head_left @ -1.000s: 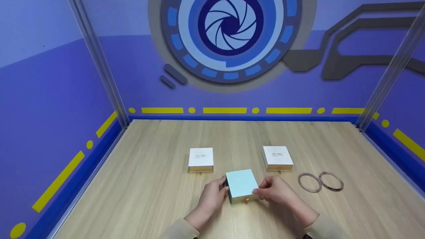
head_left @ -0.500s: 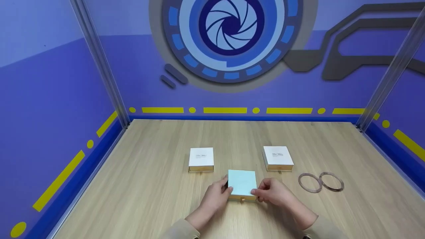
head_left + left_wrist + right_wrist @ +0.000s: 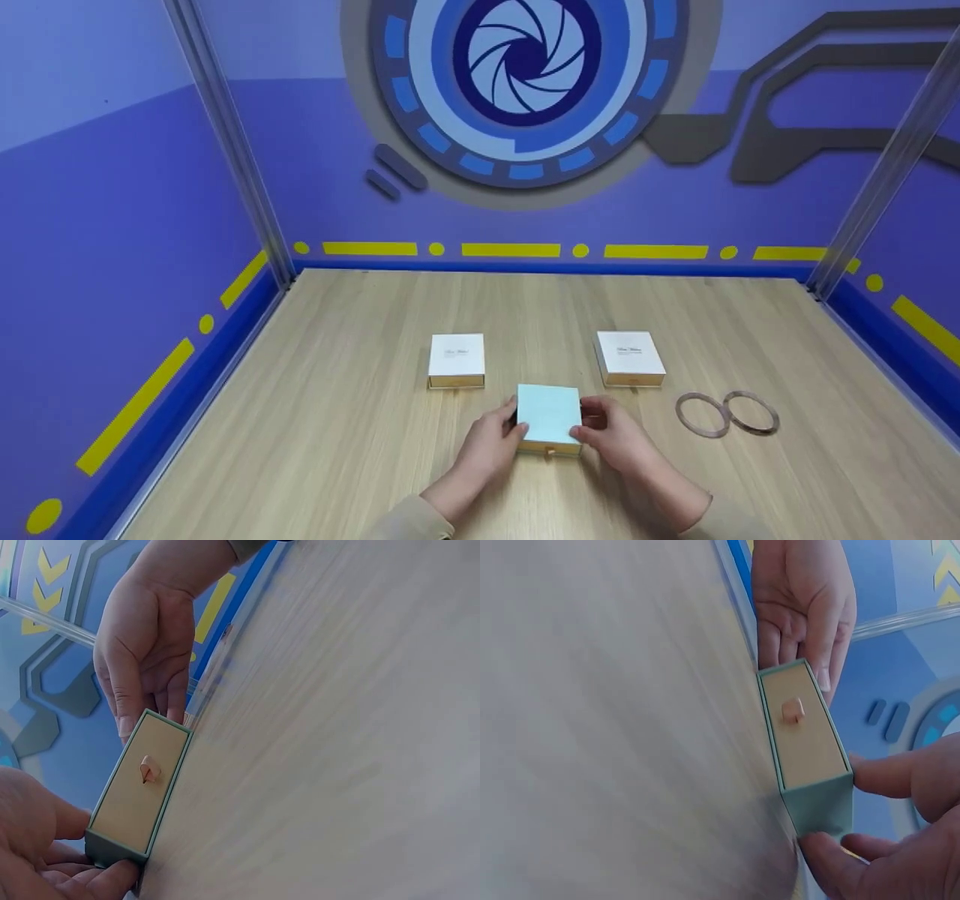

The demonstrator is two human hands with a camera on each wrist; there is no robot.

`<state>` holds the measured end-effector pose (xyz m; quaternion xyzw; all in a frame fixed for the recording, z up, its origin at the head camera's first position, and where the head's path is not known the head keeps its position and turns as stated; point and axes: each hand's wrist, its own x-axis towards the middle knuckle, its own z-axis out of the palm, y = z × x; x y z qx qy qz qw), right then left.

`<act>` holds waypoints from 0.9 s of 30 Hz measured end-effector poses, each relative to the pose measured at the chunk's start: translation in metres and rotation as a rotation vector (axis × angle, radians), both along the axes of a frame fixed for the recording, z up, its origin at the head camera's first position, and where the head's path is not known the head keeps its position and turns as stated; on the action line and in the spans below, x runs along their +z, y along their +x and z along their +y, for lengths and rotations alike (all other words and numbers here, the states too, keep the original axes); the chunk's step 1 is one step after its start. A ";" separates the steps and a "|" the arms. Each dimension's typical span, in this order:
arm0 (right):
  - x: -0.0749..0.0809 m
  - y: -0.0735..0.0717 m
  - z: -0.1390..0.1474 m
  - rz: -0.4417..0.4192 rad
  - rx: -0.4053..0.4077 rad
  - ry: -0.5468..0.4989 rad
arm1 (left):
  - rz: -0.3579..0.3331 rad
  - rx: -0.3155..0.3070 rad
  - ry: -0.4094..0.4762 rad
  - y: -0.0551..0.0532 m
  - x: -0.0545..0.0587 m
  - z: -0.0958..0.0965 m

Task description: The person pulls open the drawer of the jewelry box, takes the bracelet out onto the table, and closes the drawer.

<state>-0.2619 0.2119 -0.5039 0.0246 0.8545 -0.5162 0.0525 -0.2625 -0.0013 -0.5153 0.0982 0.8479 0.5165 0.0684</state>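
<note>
A mint-green drawer box [image 3: 549, 414] lies near the front of the wooden table, its tan drawer front [image 3: 808, 731] with a small ribbon pull [image 3: 150, 769] facing the person. The left hand [image 3: 486, 441] holds its left side, thumb at the top's left edge. From the other side the right hand [image 3: 616, 436] grips the box, thumb on the near right corner and fingers along the right wall. Both wrist views show the drawer pushed in, flush with the green sleeve [image 3: 821, 806]. The fingertips behind the box are partly hidden in the head view.
Two white-topped drawer boxes stand farther back, one box [image 3: 457, 360] to the left and another box [image 3: 630, 358] to the right. Right of the hands lie two bangles, a paler bangle [image 3: 679, 414] and a darker bangle [image 3: 772, 417], touching each other. Blue printed walls enclose the table.
The mint-green box has turned slightly, so its front now sits squarer to the person. The left thumb came onto its top edge, and the right fingers spread farther back along its side.
</note>
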 end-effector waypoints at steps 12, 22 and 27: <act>-0.002 0.005 -0.010 -0.008 -0.049 -0.087 | -0.014 0.003 0.022 0.000 -0.002 -0.001; -0.005 0.001 -0.012 -0.018 -0.055 -0.172 | 0.006 0.007 0.040 -0.003 -0.002 0.000; -0.006 -0.002 -0.011 -0.022 -0.071 -0.173 | 0.051 0.000 0.048 -0.004 -0.001 0.001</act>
